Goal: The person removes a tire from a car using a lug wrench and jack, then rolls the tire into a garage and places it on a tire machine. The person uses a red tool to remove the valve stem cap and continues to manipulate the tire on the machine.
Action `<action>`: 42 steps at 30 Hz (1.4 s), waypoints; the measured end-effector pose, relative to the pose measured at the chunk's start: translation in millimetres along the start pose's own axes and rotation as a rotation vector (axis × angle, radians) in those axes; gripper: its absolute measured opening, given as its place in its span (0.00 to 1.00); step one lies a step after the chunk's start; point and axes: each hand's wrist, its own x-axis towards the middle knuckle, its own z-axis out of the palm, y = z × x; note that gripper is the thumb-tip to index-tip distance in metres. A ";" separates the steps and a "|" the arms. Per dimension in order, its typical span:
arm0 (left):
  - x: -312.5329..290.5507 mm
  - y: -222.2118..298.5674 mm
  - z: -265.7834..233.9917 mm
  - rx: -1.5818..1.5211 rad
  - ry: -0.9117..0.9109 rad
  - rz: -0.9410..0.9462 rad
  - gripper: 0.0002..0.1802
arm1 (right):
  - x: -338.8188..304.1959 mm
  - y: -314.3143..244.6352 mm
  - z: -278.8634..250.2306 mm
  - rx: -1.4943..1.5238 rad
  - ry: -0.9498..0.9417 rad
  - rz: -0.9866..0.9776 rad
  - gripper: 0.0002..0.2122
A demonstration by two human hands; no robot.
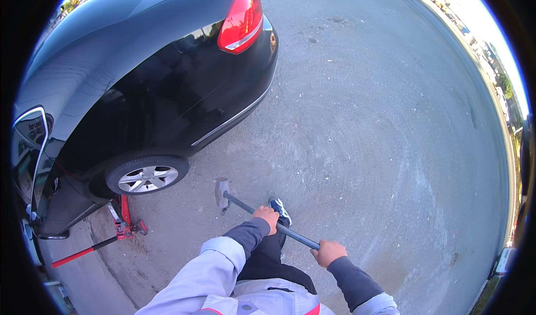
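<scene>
A sledgehammer point(301, 238) with a long blue-grey handle slants across in front of me. Its blocky, dusty grey head is at the far left end, low over or on the ground; I cannot tell which. My left hand point(266, 219) is closed round the handle partway toward the head. Farther back, near the handle's other end, my right hand point(329, 252) grips it too. Left of the hammer head is the rear wheel point(148, 178) of a black car point(167, 92), with a silver multi-spoke rim. My shoe point(280, 210) shows just beyond the handle.
A red floor jack point(124, 225) stands by the car's side below the rear wheel, its long red and black handle point(75, 256) pointing out to the left. The car's red tail light point(243, 25) is at the upper middle. Rough grey pavement point(368, 136) spreads to the right.
</scene>
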 end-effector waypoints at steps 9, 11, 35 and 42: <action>119.9 16.0 13.7 -1.179 -0.132 -0.471 0.21 | 378.5 -64.2 -10.8 0.056 -0.113 -0.242 0.17; 134.6 6.7 18.0 -1.425 0.024 -0.678 0.26 | 404.8 -84.1 -25.6 0.690 -0.493 0.132 0.15; 378.3 57.1 -76.7 -2.784 0.423 -1.071 0.10 | 585.9 21.3 -111.8 0.936 -0.847 0.081 0.13; 339.1 9.6 -69.6 -2.084 0.386 -1.013 0.15 | 596.2 -49.9 -120.6 0.956 -0.837 0.112 0.13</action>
